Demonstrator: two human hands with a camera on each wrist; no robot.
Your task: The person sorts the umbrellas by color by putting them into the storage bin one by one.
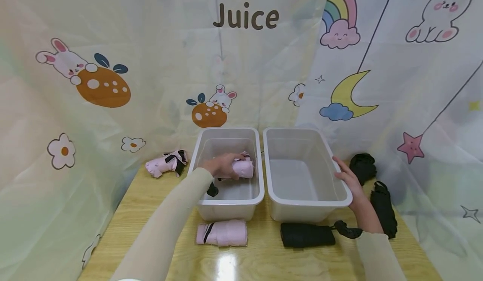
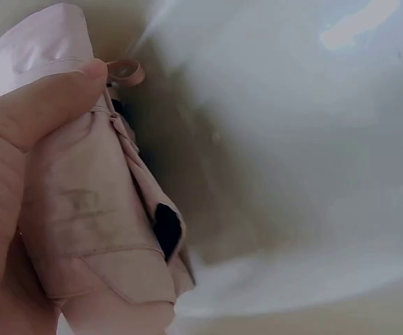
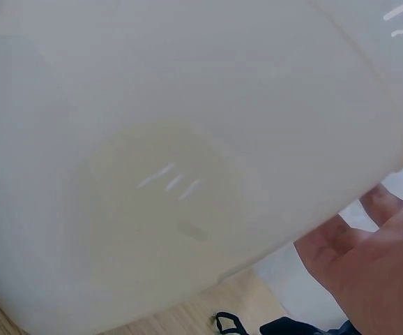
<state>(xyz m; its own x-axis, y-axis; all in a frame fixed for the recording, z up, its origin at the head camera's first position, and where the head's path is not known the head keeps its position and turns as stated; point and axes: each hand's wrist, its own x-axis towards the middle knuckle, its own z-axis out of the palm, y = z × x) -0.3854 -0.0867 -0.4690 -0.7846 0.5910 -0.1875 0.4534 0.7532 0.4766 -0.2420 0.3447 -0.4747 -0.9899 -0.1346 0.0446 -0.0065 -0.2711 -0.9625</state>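
Note:
My left hand reaches into the left white bin and grips a pale pink folded umbrella. In the left wrist view the thumb lies across the pink umbrella, whose thin loop and dark inner cloth show along one side. A small black piece shows below the wrist inside this bin. My right hand holds the right rim of the right white bin, with fingertips over the edge. In the right wrist view the bin's pale wall fills most of the picture, the hand beside it.
A pink folded umbrella lies before the left bin, another pink one at the back left. A black folded umbrella lies before the right bin; two black bundles lie at the right. A printed curtain hangs behind the wooden table.

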